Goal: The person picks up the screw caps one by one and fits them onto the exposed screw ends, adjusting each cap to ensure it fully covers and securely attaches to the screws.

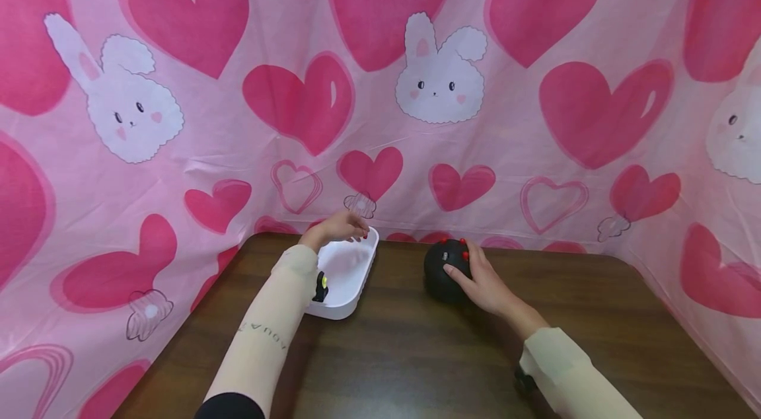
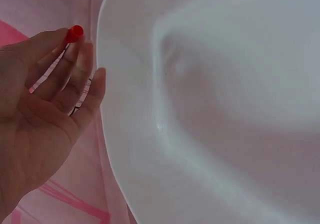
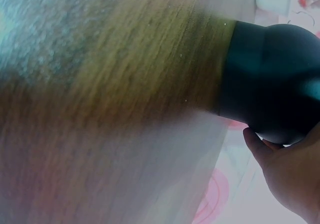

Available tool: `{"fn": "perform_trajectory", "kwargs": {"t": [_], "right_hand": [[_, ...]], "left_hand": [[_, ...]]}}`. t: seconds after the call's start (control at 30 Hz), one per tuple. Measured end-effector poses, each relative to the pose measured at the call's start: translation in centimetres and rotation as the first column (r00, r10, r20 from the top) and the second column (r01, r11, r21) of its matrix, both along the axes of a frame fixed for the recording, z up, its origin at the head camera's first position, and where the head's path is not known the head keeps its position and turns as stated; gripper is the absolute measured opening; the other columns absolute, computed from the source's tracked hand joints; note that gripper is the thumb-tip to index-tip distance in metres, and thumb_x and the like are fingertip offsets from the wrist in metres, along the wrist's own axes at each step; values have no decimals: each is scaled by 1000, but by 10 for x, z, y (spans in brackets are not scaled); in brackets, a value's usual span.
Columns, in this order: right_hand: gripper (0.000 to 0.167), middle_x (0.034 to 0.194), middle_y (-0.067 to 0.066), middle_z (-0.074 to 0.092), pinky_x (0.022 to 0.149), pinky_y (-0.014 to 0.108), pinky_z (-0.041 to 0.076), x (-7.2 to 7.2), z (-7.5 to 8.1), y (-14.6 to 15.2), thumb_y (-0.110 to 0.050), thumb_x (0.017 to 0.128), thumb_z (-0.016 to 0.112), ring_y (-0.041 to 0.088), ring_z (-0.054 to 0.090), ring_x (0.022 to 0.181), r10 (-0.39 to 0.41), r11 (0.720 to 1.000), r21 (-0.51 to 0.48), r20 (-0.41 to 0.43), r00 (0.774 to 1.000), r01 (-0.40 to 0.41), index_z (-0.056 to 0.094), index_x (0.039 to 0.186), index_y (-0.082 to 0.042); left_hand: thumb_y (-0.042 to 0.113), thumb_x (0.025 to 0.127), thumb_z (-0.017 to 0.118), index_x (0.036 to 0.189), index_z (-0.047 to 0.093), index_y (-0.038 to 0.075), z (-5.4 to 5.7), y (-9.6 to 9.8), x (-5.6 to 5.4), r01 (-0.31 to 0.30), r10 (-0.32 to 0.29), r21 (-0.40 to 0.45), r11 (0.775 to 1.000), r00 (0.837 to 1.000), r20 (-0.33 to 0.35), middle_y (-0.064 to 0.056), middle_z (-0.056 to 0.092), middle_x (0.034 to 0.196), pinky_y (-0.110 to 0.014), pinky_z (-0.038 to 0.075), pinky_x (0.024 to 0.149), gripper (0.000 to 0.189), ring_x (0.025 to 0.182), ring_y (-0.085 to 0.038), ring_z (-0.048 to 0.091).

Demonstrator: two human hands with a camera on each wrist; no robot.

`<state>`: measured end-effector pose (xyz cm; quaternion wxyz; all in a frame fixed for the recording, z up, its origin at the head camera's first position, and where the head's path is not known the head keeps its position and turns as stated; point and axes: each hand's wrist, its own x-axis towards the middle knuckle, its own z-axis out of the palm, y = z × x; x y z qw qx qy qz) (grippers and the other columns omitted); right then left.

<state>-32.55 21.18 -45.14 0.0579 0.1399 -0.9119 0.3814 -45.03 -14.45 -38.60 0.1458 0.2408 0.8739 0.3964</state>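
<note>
My left hand (image 1: 339, 227) is over the far end of a white tray (image 1: 357, 303). Between its thumb and index finger it pinches a small red peg (image 2: 75, 33); the other fingers are loosely extended. To the right, a black rounded object (image 1: 440, 283) on a wider base stands upright on the table. Several red pegs (image 1: 466, 256) stick out near its top. My right hand (image 1: 489, 283) grips this object from its right side, thumb on the near face and fingers round the back. In the right wrist view, its smooth dark body (image 3: 280, 74) appears sideways.
A brown wooden table (image 1: 386, 366) carries the tray and black object. Pink cloth (image 1: 380, 135) with hearts and rabbits hangs behind and at both sides. Beside the left sleeve (image 1: 267, 320) a small black piece with a yellow spot (image 1: 322, 287) overlaps the tray.
</note>
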Motion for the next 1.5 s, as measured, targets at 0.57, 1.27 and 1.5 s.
{"fn": "perform_trajectory", "kwargs": {"t": [0.57,1.27,1.5], "right_hand": [[93,156,25,29,112,65,33,0,0,2,-54,100,59,47,40,138,-8,1000,6,-16,1000,8,13,160,1],[92,155,25,30,111,66,35,1,1,-1,-54,100,59,47,41,136,-7,1000,3,-18,1000,7,14,160,-1],[93,156,25,29,112,66,34,1,2,0,-55,99,59,47,41,137,-4,1000,1,-9,1000,4,13,160,-1]], "left_hand": [[12,101,65,126,66,-7,9,6,5,-54,59,163,985,998,-24,-20,71,115,-48,55,95,32,106,-39,67],[14,97,71,117,75,5,27,39,36,65,-23,228,972,983,-184,-8,75,108,-36,58,90,23,104,-29,70],[15,96,71,115,77,6,28,50,42,96,-44,232,968,974,-223,-6,77,104,-34,57,87,21,99,-27,73]]}}
